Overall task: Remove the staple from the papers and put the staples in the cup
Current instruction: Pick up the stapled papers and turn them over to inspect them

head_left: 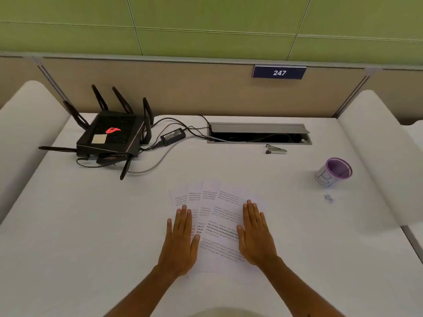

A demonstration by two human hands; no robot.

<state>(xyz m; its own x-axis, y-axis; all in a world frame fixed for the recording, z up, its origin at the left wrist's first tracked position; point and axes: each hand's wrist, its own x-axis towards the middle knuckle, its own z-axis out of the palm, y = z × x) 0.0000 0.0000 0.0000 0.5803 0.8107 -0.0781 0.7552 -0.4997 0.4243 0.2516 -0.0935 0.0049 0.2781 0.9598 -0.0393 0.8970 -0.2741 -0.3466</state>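
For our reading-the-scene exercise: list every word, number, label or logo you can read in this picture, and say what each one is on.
"247": white digits on the blue number plate on the desk partition.
"B": hand-drawn letter, it seems, on the white side of the purple-rimmed cup.
Red glowing logo, no letters, on the black router.
Printed paragraphs on the papers: too blurred to read.
Label on the power adapter: too small to read.

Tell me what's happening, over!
Left hand and right hand flat on the fanned papers, holding nothing. Staple remover untouched by the cable slot. Cup off right. Nothing in the way.
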